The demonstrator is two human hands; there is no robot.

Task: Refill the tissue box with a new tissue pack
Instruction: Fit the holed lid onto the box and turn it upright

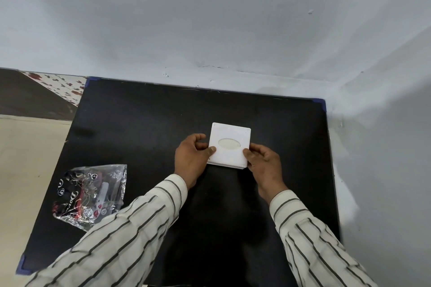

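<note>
A white square tissue box [229,133] with an oval opening on top sits on the black table [140,123], right of centre. White tissue shows through the oval. My left hand [192,155] grips the box's left edge, thumb on top. Gripping the near right corner is my right hand [264,165], its thumb also on the top face. At the table's left lies a crumpled clear plastic wrapper [91,194] with black and red print; it looks flat, and I cannot tell if anything is inside.
The table stands in a corner, with pale walls [233,30] behind it and to its right. Left of the table are a beige floor [28,158] and a strip of flowered tile [60,86]. Both my sleeves are striped.
</note>
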